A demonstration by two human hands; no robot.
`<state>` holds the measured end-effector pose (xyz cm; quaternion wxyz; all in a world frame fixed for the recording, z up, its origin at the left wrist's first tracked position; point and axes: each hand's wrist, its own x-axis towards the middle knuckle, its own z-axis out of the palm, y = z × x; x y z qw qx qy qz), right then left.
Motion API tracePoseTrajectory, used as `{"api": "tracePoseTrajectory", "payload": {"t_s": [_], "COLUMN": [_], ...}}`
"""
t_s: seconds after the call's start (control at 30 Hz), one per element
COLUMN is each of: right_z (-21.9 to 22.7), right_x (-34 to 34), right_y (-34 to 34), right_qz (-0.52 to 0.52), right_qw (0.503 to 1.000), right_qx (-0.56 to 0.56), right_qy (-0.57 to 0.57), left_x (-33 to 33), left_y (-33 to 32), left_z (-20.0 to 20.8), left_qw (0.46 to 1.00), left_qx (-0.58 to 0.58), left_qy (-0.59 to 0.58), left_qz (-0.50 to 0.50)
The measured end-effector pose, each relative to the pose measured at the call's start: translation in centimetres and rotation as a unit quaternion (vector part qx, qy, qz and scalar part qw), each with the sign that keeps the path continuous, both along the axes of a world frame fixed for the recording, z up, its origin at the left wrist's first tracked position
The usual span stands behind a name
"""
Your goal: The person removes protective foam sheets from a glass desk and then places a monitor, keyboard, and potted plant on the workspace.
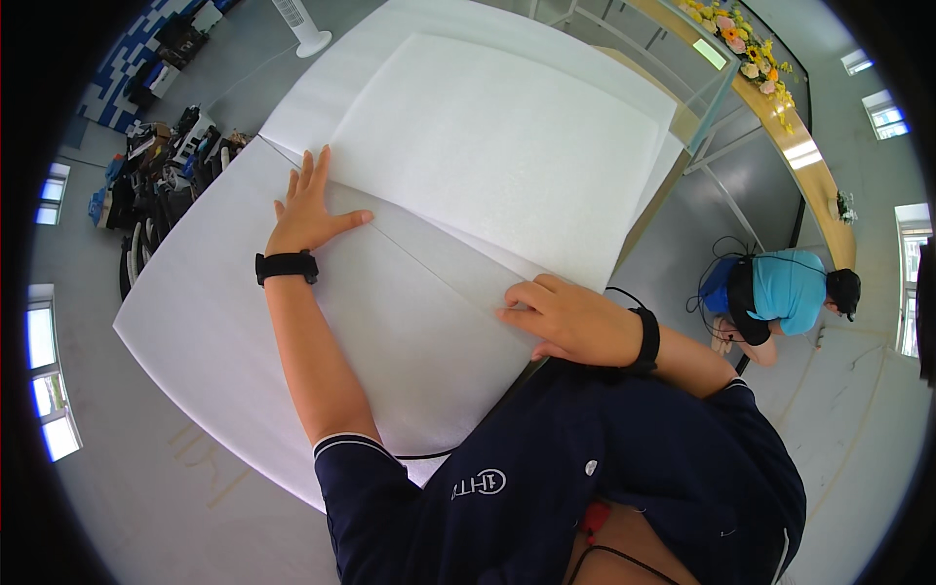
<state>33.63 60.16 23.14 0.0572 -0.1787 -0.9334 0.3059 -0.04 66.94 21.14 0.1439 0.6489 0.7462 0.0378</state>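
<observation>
A large white sheet, thin and paper-like, covers the table in front of me. On its far half lies a smaller white sheet or folded panel, whose near edge slants down to the right. A greyer white panel spreads on the near side, with a thin straight line between the two. My left hand rests flat at the left end of that line, fingers spread, thumb pointing right. My right hand touches the sheet near the line's right end, fingers loosely bent and apart. Neither hand visibly holds anything.
At right, a person in a light blue shirt crouches near black cables. Beyond the table stand a glass-topped frame and a curved wooden counter with flowers. Piled gear and a white fan stand at far left.
</observation>
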Motion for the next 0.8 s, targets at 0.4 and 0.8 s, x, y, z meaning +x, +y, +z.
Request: {"api": "tracePoseTrajectory", "payload": {"t_s": [0.4, 0.8], "right_z": [0.0, -1.1], "right_x": [1.4, -0.4], "right_y": [0.2, 0.0], "right_qz": [0.029, -0.017], "right_qw": [0.999, 0.997], "right_qx": [-0.011, 0.055], "right_qy": [0.032, 0.057], "left_x": [0.2, 0.3], "left_y": [0.0, -0.1], "left_z": [0.1, 0.2], "left_qw": [1.000, 1.000], "left_qx": [-0.005, -0.002], "left_qy": [0.004, 0.004], "left_qz": [-0.001, -0.003]}}
